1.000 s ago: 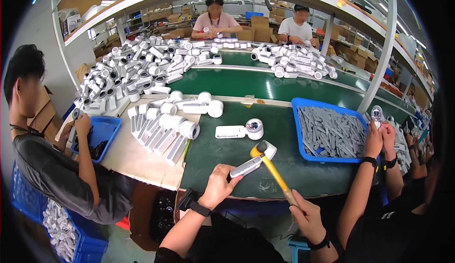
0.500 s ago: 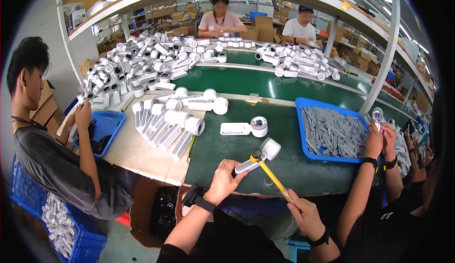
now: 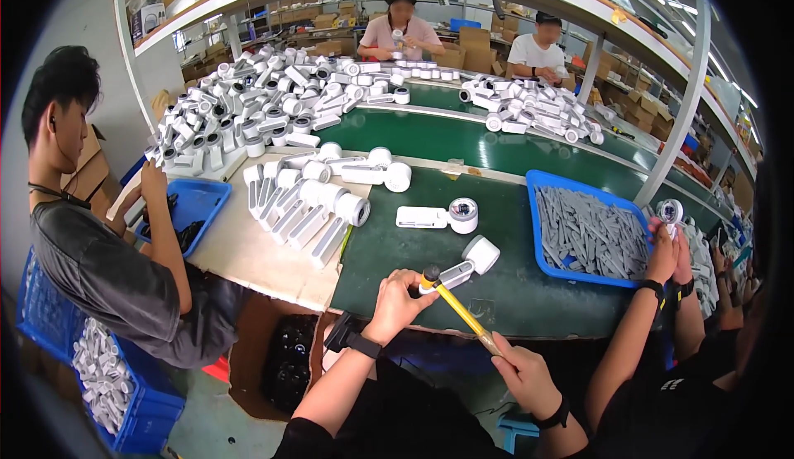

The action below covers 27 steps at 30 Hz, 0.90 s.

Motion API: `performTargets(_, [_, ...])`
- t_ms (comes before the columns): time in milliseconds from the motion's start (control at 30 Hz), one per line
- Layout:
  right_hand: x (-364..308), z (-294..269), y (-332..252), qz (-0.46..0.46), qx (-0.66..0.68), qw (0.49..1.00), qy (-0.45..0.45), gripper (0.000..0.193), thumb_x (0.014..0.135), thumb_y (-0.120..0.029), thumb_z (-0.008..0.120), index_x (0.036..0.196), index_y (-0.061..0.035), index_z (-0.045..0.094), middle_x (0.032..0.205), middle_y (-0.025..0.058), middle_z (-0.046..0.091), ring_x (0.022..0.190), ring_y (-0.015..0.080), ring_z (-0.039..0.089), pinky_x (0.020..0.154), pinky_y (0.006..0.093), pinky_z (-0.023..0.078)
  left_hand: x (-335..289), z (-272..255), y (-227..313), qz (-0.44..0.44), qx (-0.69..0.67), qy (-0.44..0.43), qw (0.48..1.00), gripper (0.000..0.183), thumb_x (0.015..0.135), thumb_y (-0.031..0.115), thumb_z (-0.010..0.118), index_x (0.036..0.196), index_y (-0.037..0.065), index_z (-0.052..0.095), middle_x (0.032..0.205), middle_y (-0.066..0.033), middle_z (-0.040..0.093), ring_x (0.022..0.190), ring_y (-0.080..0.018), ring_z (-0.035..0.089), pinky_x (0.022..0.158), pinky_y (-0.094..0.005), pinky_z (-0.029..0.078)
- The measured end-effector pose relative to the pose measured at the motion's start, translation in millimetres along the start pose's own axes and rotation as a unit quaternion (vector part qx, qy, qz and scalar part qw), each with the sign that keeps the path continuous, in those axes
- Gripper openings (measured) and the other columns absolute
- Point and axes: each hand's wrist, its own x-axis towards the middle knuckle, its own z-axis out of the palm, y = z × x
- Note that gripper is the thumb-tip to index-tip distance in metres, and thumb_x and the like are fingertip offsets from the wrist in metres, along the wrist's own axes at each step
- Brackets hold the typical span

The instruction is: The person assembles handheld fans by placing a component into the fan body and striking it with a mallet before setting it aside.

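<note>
Gripped at its handle end by my left hand (image 3: 395,303) is a white handheld device (image 3: 480,254) with a drum-shaped head and a grey strip along its handle. It lies at a slant on the green mat, head pointing away to the right. My right hand (image 3: 528,380) is closed round the lower shaft of a yellow hammer (image 3: 463,310). The hammer's dark head is over the handle end, close to my left fingers; whether it touches cannot be seen. Beyond lies a second white device (image 3: 423,217), its round face up.
White devices stand grouped on a pale board (image 3: 289,270) at left. A blue tray (image 3: 539,248) of grey strips is at right. Large heaps of devices (image 3: 256,99) lie along the green conveyor (image 3: 389,135). Co-workers sit left, right and across; the right one's hands (image 3: 666,252) hold a device.
The hammer head has shifted along the handle toward my left fingers. My left hand keeps its grip. The whole view has turned slightly, sliding the scene to the right.
</note>
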Motion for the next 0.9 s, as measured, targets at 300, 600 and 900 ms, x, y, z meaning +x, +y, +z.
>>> performTargets(300, [5.7, 1.7, 1.3, -0.019, 0.023, 0.999, 0.03, 0.045, 0.089, -0.006, 0.066, 0.133, -0.0031, 0.058, 0.073, 0.0118, 0.054, 0.063, 0.0261, 0.055, 0.06, 0.0334, 0.044, 6.0, 0.0, -2.5, 0.019, 0.026, 0.009, 0.999, 0.026, 0.07, 0.017, 0.084, 0.083, 0.003, 0.066, 0.077, -0.0071, 0.063, 0.075, -0.0257, 0.059, 0.07, -0.0393, 0.046])
performTargets(600, [-4.0, 2.8, 3.2, -0.026, 0.063, 0.994, 0.089, 0.043, 0.089, -0.004, 0.066, 0.131, 0.0018, 0.059, 0.072, 0.0105, 0.053, 0.062, 0.0177, 0.053, 0.061, 0.0295, 0.044, 1.7, 0.2, -2.1, 0.005, 0.032, 0.001, 0.999, 0.024, 0.071, 0.016, 0.084, 0.085, 0.003, 0.068, 0.077, -0.0069, 0.064, 0.077, -0.0253, 0.062, 0.071, -0.0395, 0.048])
performTargets(900, [-4.7, 0.1, 21.8, 0.042, 0.055, 0.99, 0.121, 0.045, 0.091, -0.003, 0.063, 0.135, 0.0021, 0.055, 0.081, 0.0122, 0.062, 0.069, 0.014, 0.057, 0.066, 0.0261, 0.046, 0.3, -0.9, 3.4, 0.017, 0.038, 0.0, 0.999, 0.027, 0.072, 0.016, 0.085, 0.091, 0.002, 0.071, 0.08, -0.0091, 0.067, 0.078, -0.0234, 0.063, 0.074, -0.0369, 0.05])
